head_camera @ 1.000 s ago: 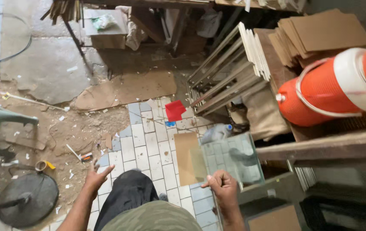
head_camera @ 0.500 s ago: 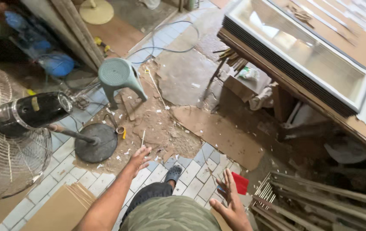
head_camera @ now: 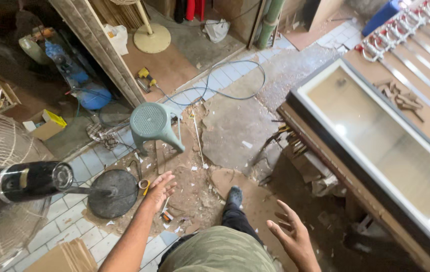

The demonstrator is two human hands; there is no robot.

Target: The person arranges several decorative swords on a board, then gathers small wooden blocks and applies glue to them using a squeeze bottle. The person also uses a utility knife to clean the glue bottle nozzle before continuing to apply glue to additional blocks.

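Both hands spread wide, holding nothing.
Left hand (head_camera: 160,187) is hovering near fan base (head_camera: 112,193); right hand (head_camera: 289,232) is balancing beside glazed frame (head_camera: 376,146).

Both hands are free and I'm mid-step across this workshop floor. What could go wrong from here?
1. Trip risk: the blue cable loops across the tiles ahead, and wood scraps lie around the foot.
2. The left hand hangs open close to the fan base and its pole; a stumble could tip the standing fan.
3. The right hand is near the long glass-fronted frame on the bench; a swing could knock it.
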